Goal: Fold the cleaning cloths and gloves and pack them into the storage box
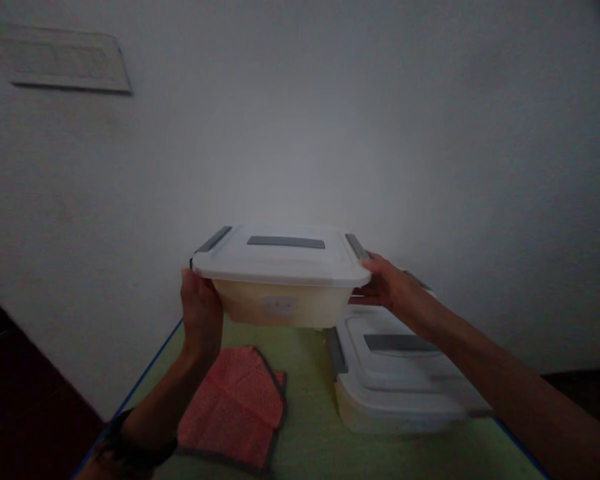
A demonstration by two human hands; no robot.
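Note:
Raised above the table is a lidded plastic storage box [280, 267], with a white lid, grey side clips, a grey strip on top and a pale label on its front. My left hand [200, 310] grips its left end, and my right hand [384, 283] holds the right end under the clip. Below my right forearm, a second, similar storage box [380, 387] rests on the table with its lid on. A red cloth [233, 410] with a dark edge lies folded near my left forearm.
The green tabletop [307, 393] has blue edging and stands against a pale wall [300, 120]. A rectangular panel [65, 60] is fixed on the wall at upper left. Dark floor shows at the lower left.

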